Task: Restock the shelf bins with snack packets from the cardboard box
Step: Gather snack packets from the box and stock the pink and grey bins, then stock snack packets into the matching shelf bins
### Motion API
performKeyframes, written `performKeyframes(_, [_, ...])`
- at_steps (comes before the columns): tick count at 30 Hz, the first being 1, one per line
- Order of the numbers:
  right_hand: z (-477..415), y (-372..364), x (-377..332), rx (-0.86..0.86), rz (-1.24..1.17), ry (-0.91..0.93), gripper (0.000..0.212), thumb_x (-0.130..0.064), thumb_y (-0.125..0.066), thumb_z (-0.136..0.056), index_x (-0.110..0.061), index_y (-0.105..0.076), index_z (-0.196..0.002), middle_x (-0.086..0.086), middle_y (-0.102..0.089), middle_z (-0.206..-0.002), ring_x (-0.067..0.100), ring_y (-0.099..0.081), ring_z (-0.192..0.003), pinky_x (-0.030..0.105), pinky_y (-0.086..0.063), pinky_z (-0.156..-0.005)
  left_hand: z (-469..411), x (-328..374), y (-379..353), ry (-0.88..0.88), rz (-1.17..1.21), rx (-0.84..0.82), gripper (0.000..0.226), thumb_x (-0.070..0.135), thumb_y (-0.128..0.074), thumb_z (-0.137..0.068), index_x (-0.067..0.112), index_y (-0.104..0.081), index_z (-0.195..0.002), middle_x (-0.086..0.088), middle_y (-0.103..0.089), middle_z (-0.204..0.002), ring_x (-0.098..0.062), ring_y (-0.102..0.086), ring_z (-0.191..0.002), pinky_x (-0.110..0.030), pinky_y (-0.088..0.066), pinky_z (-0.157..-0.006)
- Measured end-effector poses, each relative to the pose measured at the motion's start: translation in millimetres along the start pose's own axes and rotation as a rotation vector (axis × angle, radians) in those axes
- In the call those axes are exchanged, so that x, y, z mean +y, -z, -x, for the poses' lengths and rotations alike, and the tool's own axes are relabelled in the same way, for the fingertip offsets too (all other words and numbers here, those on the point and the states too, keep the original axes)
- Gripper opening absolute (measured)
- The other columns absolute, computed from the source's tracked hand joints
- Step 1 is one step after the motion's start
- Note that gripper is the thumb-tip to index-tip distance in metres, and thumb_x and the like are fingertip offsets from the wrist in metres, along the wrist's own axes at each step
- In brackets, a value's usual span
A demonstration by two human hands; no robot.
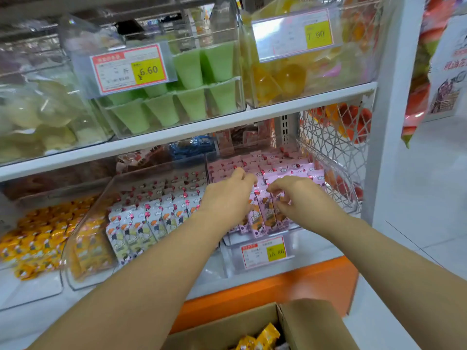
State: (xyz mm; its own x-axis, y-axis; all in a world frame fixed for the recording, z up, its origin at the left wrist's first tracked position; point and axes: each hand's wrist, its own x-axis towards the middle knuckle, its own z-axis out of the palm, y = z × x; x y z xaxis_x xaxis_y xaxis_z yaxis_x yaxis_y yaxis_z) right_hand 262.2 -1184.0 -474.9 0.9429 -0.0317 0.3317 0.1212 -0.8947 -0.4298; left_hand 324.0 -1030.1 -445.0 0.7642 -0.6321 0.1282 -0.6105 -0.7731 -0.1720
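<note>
Shop shelves are filled with clear bins [83,231]. Pink packets [278,170] seem pinched by the right hand [300,198], touched by the loose left hand [227,198]. Bumped, their row could be toppled. Yellow packets [267,337] are kept in the cardboard box [303,324].

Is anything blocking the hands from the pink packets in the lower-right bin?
Nothing visible does. The left hand and right hand are already at the pink packets in the open-topped bin.

Could not read print on the red-bordered price tag [264,251] or tell whether the blurred right hand [300,200] pinched a pink foil packet [262,217]. Lost most of the brown cardboard box [310,323] offscreen.
</note>
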Motion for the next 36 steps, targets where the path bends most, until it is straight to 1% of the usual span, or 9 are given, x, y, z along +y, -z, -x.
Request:
performKeyframes(4, [25.8, 5.0, -20.3, 0.059, -0.009, 0.058, 0.03, -0.015, -0.058, -0.091, -0.017, -0.061, -0.121, 0.0, -0.064, -0.113, 0.01, -0.052, -0.08, 0.03, -0.047, -0.076, 43.0, 3.0, 5.2, -0.015, 0.168, 0.197, 0.033, 0.033, -0.049, -0.097, 0.027, -0.049, -0.13, 0.005, -0.048, -0.131, -0.017, -0.057, -0.107, -0.031, -0.042, -0.083])
performKeyframes(8, [67.9, -5.6, -42.0, 0.075, -0.134, 0.072, 0.034, -0.009, -0.06, -0.089, -0.014, -0.059, -0.122, -0.001, -0.064, -0.102, 0.014, -0.057, -0.075, 0.035, -0.051, -0.073, 100.0, -2.1, -7.1, 0.011, 0.323, 0.322, 0.022, 0.027, -0.049, -0.097, 0.027, -0.06, -0.115, 0.01, -0.056, -0.117, -0.012, -0.057, -0.102, -0.031, -0.037, -0.089])
performKeyframes(13, [117.7, -35.7, -57.0, 0.026, -0.203, 0.003, 0.038, -0.008, -0.062, -0.087, -0.016, -0.056, -0.124, -0.003, -0.059, -0.1, 0.013, -0.059, -0.078, 0.028, -0.05, -0.074, 168.6, -22.3, -43.2, 0.087, 0.46, 0.356, 0.015, 0.018, -0.055, -0.093, 0.02, -0.065, -0.104, 0.004, -0.062, -0.104, -0.019, -0.059, -0.095, -0.034, -0.048, -0.077])
performKeyframes(19, [156.3, -101.9, -69.7, -0.163, -0.175, -0.05, 0.04, -0.012, -0.064, -0.086, -0.015, -0.057, -0.125, 0.003, -0.063, -0.108, 0.017, -0.061, -0.087, 0.033, -0.05, -0.079, 243.4, -33.5, -124.7, 0.307, 0.612, 0.127, 0.018, 0.021, -0.055, -0.09, 0.027, -0.061, -0.106, 0.011, -0.058, -0.099, -0.013, -0.06, -0.092, -0.035, -0.051, -0.077])
performKeyframes(22, [169.1, -138.6, -63.0, -0.403, -0.077, -0.11, 0.047, -0.02, -0.061, -0.09, -0.016, -0.047, -0.135, 0.005, -0.056, -0.128, 0.022, -0.056, -0.11, 0.029, -0.044, -0.09, 270.8, -40.6, -167.6, 0.411, 0.677, -0.077, 0.021, 0.021, -0.056, -0.09, 0.026, -0.06, -0.11, 0.008, -0.054, -0.103, -0.016, -0.06, -0.097, -0.034, -0.049, -0.084])
performKeyframes(25, [183.8, -172.0, -49.3, -0.681, 0.005, -0.238, 0.057, -0.025, -0.057, -0.093, -0.018, -0.033, -0.144, 0.008, -0.041, -0.14, 0.026, -0.05, -0.12, 0.034, -0.043, -0.097, 291.7, -50.9, -204.5, 0.481, 0.603, -0.33, 0.03, 0.028, -0.054, -0.093, 0.024, -0.056, -0.123, -0.002, -0.054, -0.118, -0.021, -0.061, -0.097, -0.035, -0.048, -0.086])
performKeyframes(27, [193.5, -190.4, -39.5, -0.801, 0.082, -0.283, 0.066, -0.025, -0.056, -0.093, -0.02, -0.022, -0.149, 0.011, -0.033, -0.145, 0.03, -0.043, -0.128, 0.037, -0.04, -0.102, 302.0, -57.0, -224.5, 0.503, 0.553, -0.437, 0.034, 0.029, -0.053, -0.093, 0.023, -0.054, -0.127, -0.004, -0.055, -0.122, -0.023, -0.058, -0.107, -0.035, -0.046, -0.091])
performKeyframes(32, [196.5, -214.6, -36.6, -0.791, 0.166, -0.335, 0.058, -0.017, -0.054, -0.092, -0.019, -0.03, -0.144, 0.011, -0.033, -0.143, 0.03, -0.049, -0.122, 0.036, -0.045, -0.093, 313.2, -60.5, -247.4, 0.526, 0.462, -0.522, 0.035, 0.032, -0.047, -0.096, 0.026, -0.048, -0.131, 0.0, -0.043, -0.134, -0.021, -0.046, -0.12, -0.035, -0.045, -0.094])
performKeyframes(36, [195.5, -222.9, -35.4, -0.78, 0.171, -0.355, 0.056, -0.016, -0.054, -0.091, -0.02, -0.032, -0.142, 0.011, -0.051, -0.134, 0.028, -0.053, -0.118, 0.038, -0.049, -0.089, 311.5, -53.1, -254.9, 0.415, 0.365, -0.612, 0.048, 0.035, -0.048, -0.095, 0.028, -0.036, -0.141, 0.0, -0.039, -0.144, -0.024, -0.041, -0.129, -0.037, -0.038, -0.102])
